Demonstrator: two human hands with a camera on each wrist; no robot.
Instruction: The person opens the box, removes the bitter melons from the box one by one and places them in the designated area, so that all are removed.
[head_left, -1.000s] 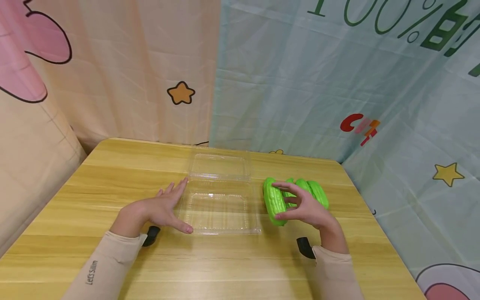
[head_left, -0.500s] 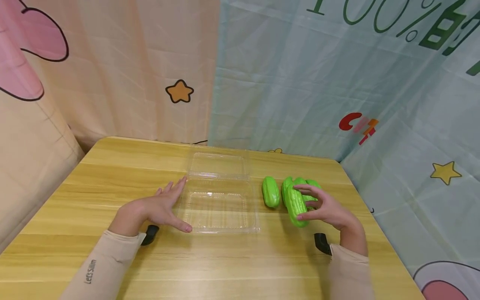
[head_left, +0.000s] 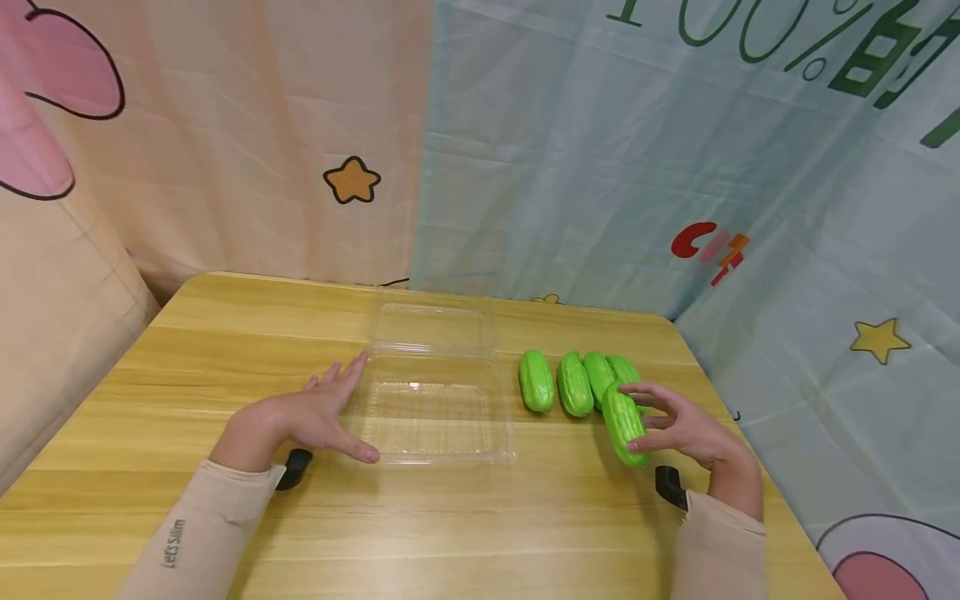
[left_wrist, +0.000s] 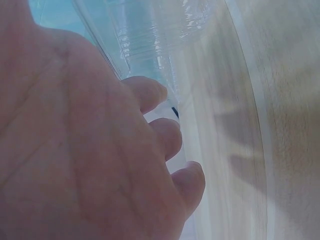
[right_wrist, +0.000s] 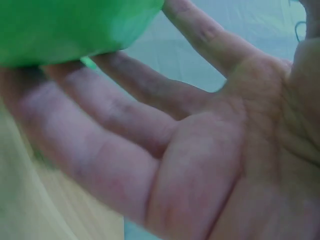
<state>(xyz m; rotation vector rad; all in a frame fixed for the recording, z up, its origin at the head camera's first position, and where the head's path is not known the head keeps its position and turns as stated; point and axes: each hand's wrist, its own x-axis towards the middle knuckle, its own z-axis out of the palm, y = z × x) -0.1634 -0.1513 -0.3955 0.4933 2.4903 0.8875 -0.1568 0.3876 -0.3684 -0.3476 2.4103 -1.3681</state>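
My right hand [head_left: 693, 429] pinches a bumpy green toy cucumber [head_left: 624, 423] between thumb and fingertips, at the right of the table. In the right wrist view, the fingers curve up against the cucumber [right_wrist: 80, 30], which is cut off by the frame's top. Several more such cucumbers [head_left: 574, 385] lie just behind and left of it; the held one partly hides some of them. A clear plastic clamshell box [head_left: 438, 459] lies opened flat, its lid [head_left: 431, 323] toward the back. Along the box's left side my left hand [head_left: 307, 421] is spread, thumb and fingertips at its edge.
The wooden table [head_left: 420, 533] ends at the back against hanging printed cloths [head_left: 555, 167], which also rise on both sides. A separate cucumber [head_left: 536, 381] lies nearest the box, with a gap between them. A black wrist mount [head_left: 670, 487] sits under the right wrist.
My right hand has carried the held cucumber rightward, past the front of the others, which now show more fully. The left hand keeps its place at the box; the view has shifted slightly.
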